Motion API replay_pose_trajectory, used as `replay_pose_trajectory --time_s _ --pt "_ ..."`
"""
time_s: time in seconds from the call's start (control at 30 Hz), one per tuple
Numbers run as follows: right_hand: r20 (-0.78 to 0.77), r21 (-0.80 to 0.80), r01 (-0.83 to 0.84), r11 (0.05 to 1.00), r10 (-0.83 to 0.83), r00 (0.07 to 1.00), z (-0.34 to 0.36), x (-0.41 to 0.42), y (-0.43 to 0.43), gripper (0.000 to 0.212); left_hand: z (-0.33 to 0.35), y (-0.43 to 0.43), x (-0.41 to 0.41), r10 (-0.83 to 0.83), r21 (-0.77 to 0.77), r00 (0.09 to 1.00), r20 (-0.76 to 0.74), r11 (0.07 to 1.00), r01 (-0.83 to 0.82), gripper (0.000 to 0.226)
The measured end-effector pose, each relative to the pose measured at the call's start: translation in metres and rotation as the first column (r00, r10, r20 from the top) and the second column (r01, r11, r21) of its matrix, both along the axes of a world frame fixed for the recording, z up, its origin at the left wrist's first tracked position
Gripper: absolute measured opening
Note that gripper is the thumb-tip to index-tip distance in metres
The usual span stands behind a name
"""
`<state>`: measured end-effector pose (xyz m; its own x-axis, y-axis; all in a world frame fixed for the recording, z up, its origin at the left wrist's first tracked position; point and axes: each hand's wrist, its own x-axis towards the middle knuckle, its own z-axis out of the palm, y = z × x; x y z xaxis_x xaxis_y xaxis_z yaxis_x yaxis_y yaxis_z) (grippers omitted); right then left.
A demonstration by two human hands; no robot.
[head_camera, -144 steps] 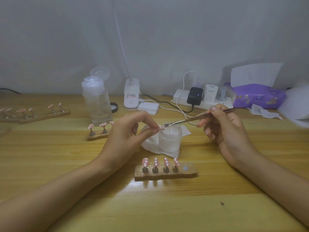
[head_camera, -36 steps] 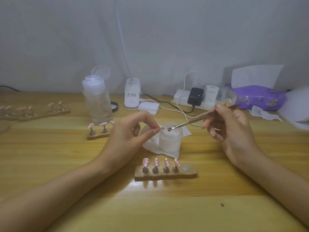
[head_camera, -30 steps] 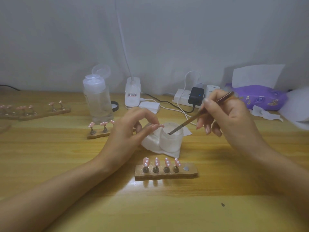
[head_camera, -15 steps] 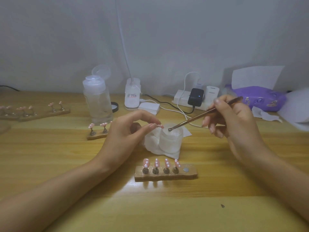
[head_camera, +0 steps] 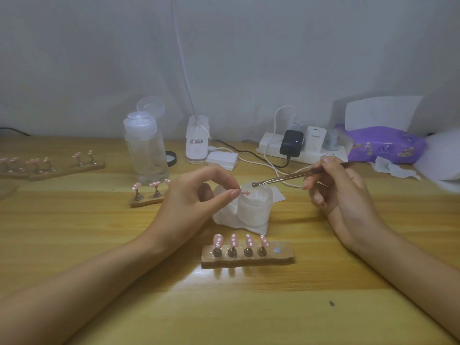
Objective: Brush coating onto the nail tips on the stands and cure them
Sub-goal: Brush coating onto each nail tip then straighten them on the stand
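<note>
The pink nail tip (head_camera: 245, 192) being worked on stuck out rightward from the left hand (head_camera: 194, 202), pinched between thumb and forefinger. Its long axis lay roughly level above the near-left rim of the frosted jar (head_camera: 255, 209). Just right of it and a little higher, not touching, hung the bristle end of the brush (head_camera: 286, 176). The brush handle ran up and rightward into the right hand (head_camera: 341, 192), which gripped it like a pen. The stroke therefore probably called for a short leftward, downward move of that hand, with nothing between bristles and tip. The open jar stood on a white tissue (head_camera: 224, 216). Nearer the person, a wooden stand (head_camera: 247, 258) on the surface (head_camera: 249, 314) carried four dotted pink tips and one bare grey disc (head_camera: 276, 250) at its right end, likely the held tip's place. A shorter stand (head_camera: 146, 200) with three tips lay behind the left hand, near a clear bottle (head_camera: 146, 150). Further stands (head_camera: 66, 168) sat well apart at far left.
</note>
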<state>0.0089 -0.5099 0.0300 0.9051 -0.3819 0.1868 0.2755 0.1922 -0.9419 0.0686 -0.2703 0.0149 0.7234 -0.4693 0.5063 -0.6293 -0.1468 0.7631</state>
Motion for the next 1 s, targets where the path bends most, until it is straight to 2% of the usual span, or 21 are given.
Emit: replay_pose_trajectory --time_s 0.23,0.4,0.53,1.0 --pt "0.026 -0.098 -0.058 0.993 0.061 0.998 -0.0011 0.0004 0.0028 0.025 0.0009 0.0001 0.0007 -0.01 0.003 1.0 0.016 1.0 0.01 0.005" --pt "0.041 -0.063 -0.031 0.998 0.034 0.999 -0.0007 0.0005 0.0013 0.026 0.0002 0.0012 0.0013 -0.007 0.011 0.999 0.036 1.0 0.007 0.004" --pt "0.032 -0.118 -0.051 0.992 0.056 0.998 -0.002 0.0008 0.0022 0.025 -0.0005 0.0011 0.002 0.0 0.014 0.999 0.033 1.0 0.0 0.006" --pt "0.044 -0.104 -0.055 0.993 0.06 0.997 -0.0023 0.0012 0.0008 0.026 0.0012 0.0009 0.0003 0.005 0.019 1.0 0.026 1.0 -0.006 0.004"
